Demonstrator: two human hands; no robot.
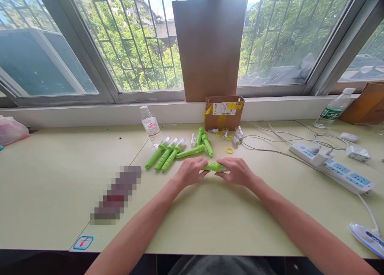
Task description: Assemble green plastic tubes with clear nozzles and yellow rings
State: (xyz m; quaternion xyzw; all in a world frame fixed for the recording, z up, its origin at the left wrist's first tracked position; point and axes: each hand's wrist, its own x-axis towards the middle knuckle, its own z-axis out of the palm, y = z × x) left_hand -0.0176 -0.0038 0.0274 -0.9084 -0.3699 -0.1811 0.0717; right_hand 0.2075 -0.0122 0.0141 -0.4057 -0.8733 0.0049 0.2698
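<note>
My left hand (192, 171) and my right hand (235, 171) meet over the middle of the table. Between them lies a green flashlight-shaped plastic stick (213, 167), held level. The left fingers close round its green handle end, while the right fingers wrap its clear end, mostly hiding it. Beyond the left hand, several finished-looking green sticks with clear tops (168, 155) lie side by side. Loose green handles (192, 151) rest just behind the hands, near a clear cap (193, 140). A yellow ring (229, 150) and more clear caps (239, 133) sit past the right hand.
An open cardboard box (224, 113) stands by the sill, below a tall brown board (210, 47). Water bottles (151, 127) stand at the back left and right. At right lie a power strip (333, 167) and loose cables. A pixelated dark patch covers something at left.
</note>
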